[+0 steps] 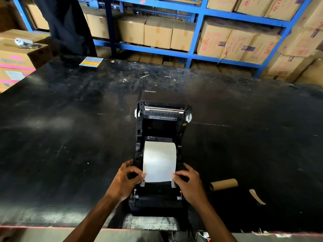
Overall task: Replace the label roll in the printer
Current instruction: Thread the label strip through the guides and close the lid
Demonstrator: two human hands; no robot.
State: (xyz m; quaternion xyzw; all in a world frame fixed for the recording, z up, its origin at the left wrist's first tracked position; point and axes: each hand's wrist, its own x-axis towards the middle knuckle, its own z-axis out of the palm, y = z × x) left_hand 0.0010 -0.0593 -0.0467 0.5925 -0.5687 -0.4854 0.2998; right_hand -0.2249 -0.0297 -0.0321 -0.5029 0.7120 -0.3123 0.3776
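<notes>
A black label printer [161, 198] stands open near the table's front edge, its lid [163, 112] tilted up and away from me. A white label roll [159, 159] sits inside, with its paper drawn forward over the front guides. My left hand [125, 180] pinches the paper's left front corner. My right hand [189, 182] pinches the right front corner. An empty brown cardboard core [223, 184] lies on the table to the printer's right.
The black table [70, 137] is scuffed. A torn paper strip [257, 196] lies beyond the core. A coloured sticker sheet [91, 61] sits at the far left. Cardboard boxes [17, 56] flank the left; blue shelving [195, 32] with cartons stands behind. A person in dark clothes [68, 23] stands at the back.
</notes>
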